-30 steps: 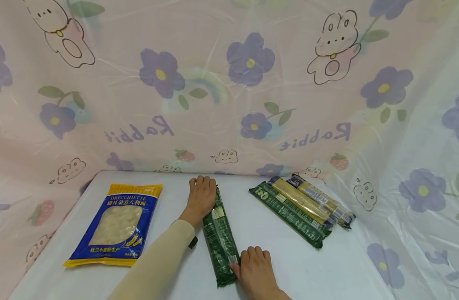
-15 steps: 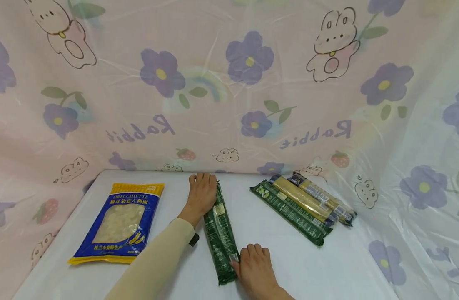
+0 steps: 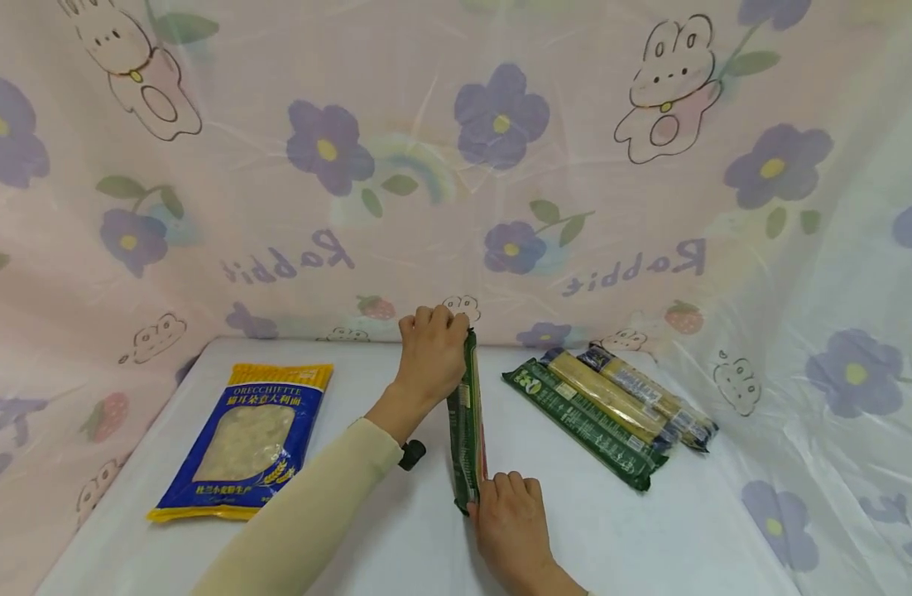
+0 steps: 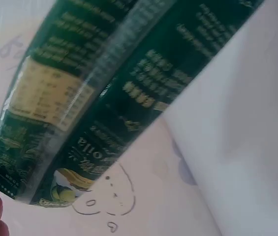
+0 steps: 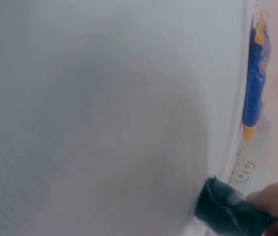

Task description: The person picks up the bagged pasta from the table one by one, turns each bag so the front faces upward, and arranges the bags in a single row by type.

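Lengthwise, the green packet (image 3: 465,439) spans from left hand (image 3: 430,356) to right hand (image 3: 511,517).

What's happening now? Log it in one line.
left fingers: grip green packet, far end | right fingers: grip its near end | orecchiette bag: lies left | three packets: lie right

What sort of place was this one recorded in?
Probably a makeshift indoor recording booth: rabbit-print sheeting hangs behind and beside a white table, with an orecchiette bag lying on it.
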Tool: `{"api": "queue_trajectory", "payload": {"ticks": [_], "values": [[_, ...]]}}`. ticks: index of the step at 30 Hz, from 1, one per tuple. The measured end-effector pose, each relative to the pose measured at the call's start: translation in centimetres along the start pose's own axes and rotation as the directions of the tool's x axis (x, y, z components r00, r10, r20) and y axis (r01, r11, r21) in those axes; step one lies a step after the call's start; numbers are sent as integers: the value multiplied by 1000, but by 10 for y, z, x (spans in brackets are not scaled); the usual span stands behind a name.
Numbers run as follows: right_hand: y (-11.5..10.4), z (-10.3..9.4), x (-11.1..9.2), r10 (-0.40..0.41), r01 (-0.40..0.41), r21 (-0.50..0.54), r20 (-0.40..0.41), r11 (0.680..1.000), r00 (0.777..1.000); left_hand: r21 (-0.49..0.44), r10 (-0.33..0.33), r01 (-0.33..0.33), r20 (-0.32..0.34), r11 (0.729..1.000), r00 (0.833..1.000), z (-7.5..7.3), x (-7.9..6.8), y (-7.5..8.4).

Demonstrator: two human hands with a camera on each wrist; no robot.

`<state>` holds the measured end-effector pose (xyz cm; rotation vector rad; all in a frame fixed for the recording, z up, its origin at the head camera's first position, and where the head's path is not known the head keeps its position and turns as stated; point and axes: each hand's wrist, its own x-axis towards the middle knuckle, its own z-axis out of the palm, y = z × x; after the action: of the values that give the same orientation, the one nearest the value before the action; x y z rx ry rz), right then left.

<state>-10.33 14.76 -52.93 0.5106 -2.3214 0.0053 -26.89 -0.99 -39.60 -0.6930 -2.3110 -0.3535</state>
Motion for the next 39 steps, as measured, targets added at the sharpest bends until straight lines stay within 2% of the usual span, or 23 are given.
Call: {"api": "queue_trajectory", "payload": {"ticks": [3,6,9,11,13,15,17,20,23,25,27,29,32,34,36,39], "values": [[-2,3,-3,-7,7,2,5,1000,1000,64,1,-1,1,998,1000,0,-2,2],[-3,4,-5,-9,9,4,17,1000,1000,78,34,-27,-96,997,995,-3,-3,6],[-4,2,-8,-54,54,7,23,999,998,45,78,-70,-204,997,976,-8,-4,15],[-6,0,-11,-85,85,14,34,996,996,41,87,-80,-215,996,973,-12,-6,22],[-8,-2,-12,-109,108,17,55,994,993,54,77,-68,-174,996,982,-14,-8,28],[-9,-2,-12,-116,115,12,85,993,990,90,50,-41,-98,995,994,-15,-9,31],[-10,-2,-11,-119,119,0,113,993,987,129,25,-20,-36,991,999,-13,-10,30],[-12,-2,-11,-117,119,-6,138,993,983,138,8,-7,-11,990,1000,-11,-11,27],[-10,-2,-13,-108,107,18,145,994,983,110,20,-18,-14,994,1000,-8,-10,23],[-6,-2,-14,-97,92,45,136,995,986,61,12,-13,17,998,1000,-8,-10,19],[-1,-1,-15,-68,60,61,122,996,990,-34,-27,29,72,999,997,-9,-9,13],[5,1,-13,-19,11,69,114,998,993,-169,-86,110,144,979,986,-12,-9,6],[11,6,-10,64,-73,57,146,996,987,-366,-150,233,241,901,959,-17,-10,-4],[12,9,-7,99,-114,70,194,991,976,-439,-156,272,283,856,946,-18,-12,-10],[10,12,-5,117,-148,106,250,983,961,-472,-142,278,303,837,942,-18,-13,-13],[6,14,0,137,-208,197,325,958,936,-479,-137,277,306,833,942,-18,-15,-16]]}}
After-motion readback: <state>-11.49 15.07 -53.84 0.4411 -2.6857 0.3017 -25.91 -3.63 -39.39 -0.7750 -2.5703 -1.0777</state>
